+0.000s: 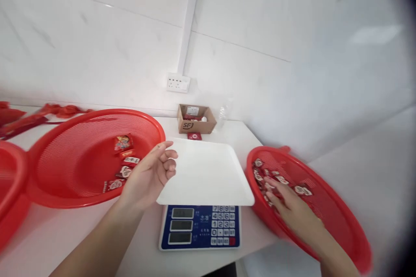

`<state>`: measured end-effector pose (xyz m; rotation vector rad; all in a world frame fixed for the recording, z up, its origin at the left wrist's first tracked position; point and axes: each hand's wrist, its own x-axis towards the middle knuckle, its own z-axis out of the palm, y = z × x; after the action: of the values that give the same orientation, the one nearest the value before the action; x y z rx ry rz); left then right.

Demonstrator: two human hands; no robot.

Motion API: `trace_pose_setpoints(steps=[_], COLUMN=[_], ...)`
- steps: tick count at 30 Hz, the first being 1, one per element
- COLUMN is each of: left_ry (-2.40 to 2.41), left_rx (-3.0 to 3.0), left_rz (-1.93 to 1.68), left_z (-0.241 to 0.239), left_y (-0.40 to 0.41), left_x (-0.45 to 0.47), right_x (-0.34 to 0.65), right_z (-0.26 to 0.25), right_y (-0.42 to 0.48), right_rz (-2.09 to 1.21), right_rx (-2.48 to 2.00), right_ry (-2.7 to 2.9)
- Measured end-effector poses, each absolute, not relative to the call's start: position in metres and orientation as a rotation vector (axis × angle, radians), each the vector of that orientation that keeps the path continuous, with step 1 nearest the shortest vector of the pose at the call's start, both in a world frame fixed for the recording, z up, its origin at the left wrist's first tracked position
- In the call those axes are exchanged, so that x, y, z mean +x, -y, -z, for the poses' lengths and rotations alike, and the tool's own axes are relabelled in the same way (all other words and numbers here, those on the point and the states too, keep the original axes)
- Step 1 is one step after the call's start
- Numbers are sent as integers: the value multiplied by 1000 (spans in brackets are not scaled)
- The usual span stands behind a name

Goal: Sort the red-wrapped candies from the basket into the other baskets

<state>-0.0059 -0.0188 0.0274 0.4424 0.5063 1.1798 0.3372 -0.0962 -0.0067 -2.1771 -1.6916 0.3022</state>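
Observation:
My left hand [151, 175] hovers at the left edge of the white weighing pan [208, 173], with its fingers loosely curled, thumb apart and nothing visible in them. The pan is bare and sits on a blue digital scale [199, 227] with number keys and dark displays. My right hand [287, 203] reaches into the red basket [338, 212] on the right, fingers stretched out over small red snack packets [281, 179]. Its fingertips touch the packets, and it grips none that I can make out.
A wide red basket [97, 117] with several packets stands on the left, another red basket [13, 160] beside it. Behind the scale are a small cardboard box [196, 126] and a red packet [194, 136]. Red bags [61, 110] lie by the wall below a socket [178, 82].

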Motion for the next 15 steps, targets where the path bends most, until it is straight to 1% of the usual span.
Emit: trace_pose_setpoints(steps=[4,5,9,15], left_ry=[-537,-547,-576,-575], left_rx=[531,551,612,674], left_rz=[-1151,-1136,-1076,-1055], left_z=[-24,-23,-21,-20], left_y=[17,16,16,17], left_x=[-6,-5,-3,-3], right_x=[362,364,366,366], right_z=[5,6,10,16], right_y=[95,95,88,80], right_rz=[-892,-943,-939,-887], right_rx=[-2389,-2469,-2626,-2516], right_ry=[1868,1853,1783,1824])
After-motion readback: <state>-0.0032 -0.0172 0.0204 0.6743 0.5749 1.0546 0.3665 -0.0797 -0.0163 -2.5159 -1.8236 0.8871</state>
